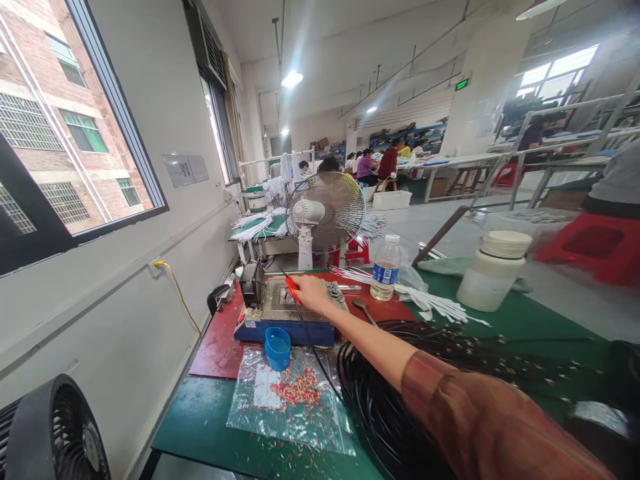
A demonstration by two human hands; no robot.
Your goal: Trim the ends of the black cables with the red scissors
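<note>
Head view, my only feed. Right hand (pixel 311 295) over the metal-topped machine (pixel 280 333), fingers clamped on a red piece (pixel 291 288), kind unclear. 1 black cable (pixel 316 355) runs from there to the black cable coil (pixel 367 400) on the surface. Left hand out of view. Progress, my judgement: red and yellowish scraps (pixel 300 389) suggest some ends done; I can't count what's left. Blue cup (pixel 277 352): contents unclear. Clear bottle (pixel 385 267): part-filled with liquid. White jar (pixel 493 277): lidded, cloudy, partly filled.
</note>
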